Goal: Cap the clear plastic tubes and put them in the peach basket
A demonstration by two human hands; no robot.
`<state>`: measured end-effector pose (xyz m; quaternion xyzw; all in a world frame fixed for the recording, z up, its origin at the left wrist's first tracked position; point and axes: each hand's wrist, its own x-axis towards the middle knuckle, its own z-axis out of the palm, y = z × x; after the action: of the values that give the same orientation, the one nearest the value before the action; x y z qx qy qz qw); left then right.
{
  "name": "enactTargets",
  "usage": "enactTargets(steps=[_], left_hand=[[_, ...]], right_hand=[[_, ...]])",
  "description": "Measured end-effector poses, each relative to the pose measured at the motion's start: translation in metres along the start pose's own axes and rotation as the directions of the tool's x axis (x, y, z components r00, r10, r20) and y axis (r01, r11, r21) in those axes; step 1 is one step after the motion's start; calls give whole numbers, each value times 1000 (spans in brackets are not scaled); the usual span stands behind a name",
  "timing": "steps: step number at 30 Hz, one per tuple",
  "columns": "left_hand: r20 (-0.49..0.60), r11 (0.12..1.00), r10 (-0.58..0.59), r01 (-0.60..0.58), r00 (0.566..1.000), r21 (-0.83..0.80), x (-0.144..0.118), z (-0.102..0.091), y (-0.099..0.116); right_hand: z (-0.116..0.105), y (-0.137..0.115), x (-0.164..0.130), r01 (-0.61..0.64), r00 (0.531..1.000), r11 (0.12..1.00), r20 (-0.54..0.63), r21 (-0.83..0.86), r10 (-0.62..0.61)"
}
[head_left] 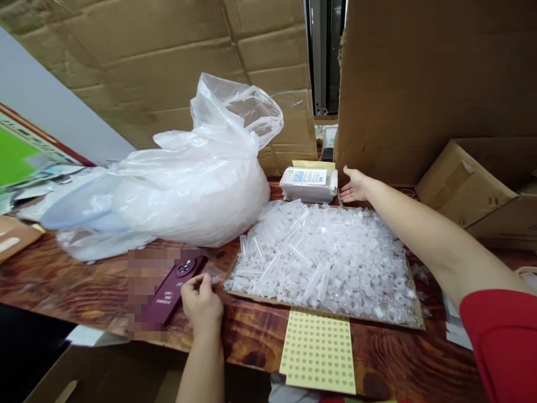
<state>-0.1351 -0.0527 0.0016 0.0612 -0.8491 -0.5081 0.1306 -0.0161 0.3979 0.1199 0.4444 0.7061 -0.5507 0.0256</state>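
Fingers of the right hand [353, 186] are stretched out, palm open, thumb standing apart from the rest; those of the left hand [203, 305] curl in, thumb and forefinger drawn together, though whether a small clear piece sits between them I cannot tell. Clear plastic pieces [335, 252], short caps and longer tubes, lie heaped in a shallow cardboard tray [418, 313] on the wooden table [251, 336], between the two hands; they are piled about as high as the low rim, so a knock or a sweeping wrist could spill some over the edge; the right forearm crosses above the far right corner, and a dip there might drag pieces out. Clear on clear, single pieces would be easy to miss or pick up two at once. Just behind the tray stands a stack of labelled packets [309, 187], close by the right hand; a careless nudge could topple it into the heap. A yellow sheet of round stickers [319, 352] lies at the front, its lower end over the table's edge; a brush of an arm might pull it down. Beside the left hand lies a dark red phone [172, 294], which an elbow could push; farther back, the bulging plastic bag [193, 184] has its mouth loose, and, if it rolled, its contents could pour out.
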Motion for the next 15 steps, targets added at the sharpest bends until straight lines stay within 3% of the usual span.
enactTargets(steps=[6, 15], left_hand=[[17, 999, -15, 15, 1000, 29, 1, -2, -1], [25, 1000, 1, -2, 1000, 24, 5, 0, -12]], right_hand=[[37, -6, 43, -47, 999, 966, 15, 253, 45], [66, -21, 57, -55, 998, 940, 42, 337, 43]])
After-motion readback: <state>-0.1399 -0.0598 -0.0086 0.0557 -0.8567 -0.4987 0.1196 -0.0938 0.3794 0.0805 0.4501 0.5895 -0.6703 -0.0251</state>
